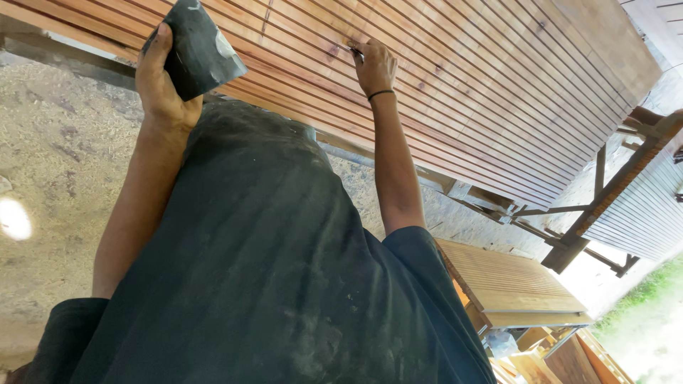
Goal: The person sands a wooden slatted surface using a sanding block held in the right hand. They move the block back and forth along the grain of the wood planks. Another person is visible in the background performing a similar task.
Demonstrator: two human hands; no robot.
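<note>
Slatted wood panel (484,92): the biggest thing here, reddish-brown and tilted across the top of the view; both hands are up against its near part.
Floor (57,142): pale and gritty, thick with what looks like sawdust (plenty of it).
Other slatted panels (640,213): leaning on a frame at the right, well apart from the hands; a paler slatted top (509,277) lies flat below them.
Left hand (160,82): fingers wrapped firmly round a dark sanding sheet (196,46), thumb up along its edge; the sheet sits at the panel's near edge, its worn face turned away from the slats rather than pressed flat on them.
Right hand (375,67): fingers curled in tight, the tips at a groove between two slats near the middle of the panel; whether they pinch something small there I cannot tell.
Wristband (380,93): a thin dark band on the right wrist.
Progress: by my guess mid-way; the slats look evenly smooth and coloured, a few dark knots show, and the right hand is busy at one spot (a detail check, it seems) while the sheet waits in the left.
</note>
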